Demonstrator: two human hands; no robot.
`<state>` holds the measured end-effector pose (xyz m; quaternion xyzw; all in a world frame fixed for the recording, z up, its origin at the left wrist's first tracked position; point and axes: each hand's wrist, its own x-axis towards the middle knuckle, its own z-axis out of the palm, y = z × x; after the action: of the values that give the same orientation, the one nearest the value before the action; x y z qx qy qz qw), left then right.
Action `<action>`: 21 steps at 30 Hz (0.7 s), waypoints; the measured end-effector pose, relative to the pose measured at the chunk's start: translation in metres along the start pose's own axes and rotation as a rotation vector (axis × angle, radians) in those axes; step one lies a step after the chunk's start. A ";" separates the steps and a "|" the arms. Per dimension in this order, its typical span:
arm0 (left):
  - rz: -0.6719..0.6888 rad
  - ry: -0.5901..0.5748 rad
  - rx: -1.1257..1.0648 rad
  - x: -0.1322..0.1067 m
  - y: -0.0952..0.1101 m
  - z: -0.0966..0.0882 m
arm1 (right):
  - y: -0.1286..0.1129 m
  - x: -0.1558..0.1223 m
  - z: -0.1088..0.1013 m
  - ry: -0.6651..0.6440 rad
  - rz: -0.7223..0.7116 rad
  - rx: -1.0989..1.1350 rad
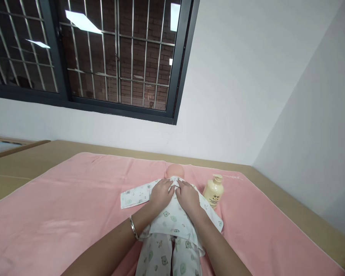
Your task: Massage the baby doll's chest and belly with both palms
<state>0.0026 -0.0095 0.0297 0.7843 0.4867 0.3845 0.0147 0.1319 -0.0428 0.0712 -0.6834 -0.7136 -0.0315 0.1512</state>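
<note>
A baby doll (175, 171) lies on its back, head toward the wall. It wears a white long-sleeved baby shirt (170, 221) with small green and grey prints and matching trousers (156, 255). My left hand (161, 193) is at the left of the shirt's collar, fingers bent and pinching the cloth near the neck. Opposite it, close to the middle front, my right hand (188, 195) also pinches the collar cloth with thumb and fingers. The fingertips almost meet, and whatever small part lies between them is hidden. The shirt's left sleeve is spread out flat.
A pale yellow pump bottle (214, 191) stands just right of the doll, beside the right sleeve. Beneath everything is a pink mat (74, 214) on a tan padded surface (14, 178). White walls (232, 96) and a barred window (117, 57) rise behind.
</note>
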 end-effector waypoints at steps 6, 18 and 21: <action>-0.095 -0.011 0.069 -0.004 0.007 -0.004 | -0.009 -0.004 0.000 0.013 0.132 -0.060; -0.034 0.016 0.021 -0.004 -0.002 0.004 | -0.010 -0.008 0.008 0.049 0.052 -0.104; -0.042 0.015 0.022 -0.002 -0.003 0.004 | -0.004 -0.003 0.007 0.013 0.049 -0.032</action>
<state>0.0025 -0.0082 0.0241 0.7710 0.5074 0.3847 0.0107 0.1264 -0.0445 0.0639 -0.7026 -0.6951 -0.0437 0.1458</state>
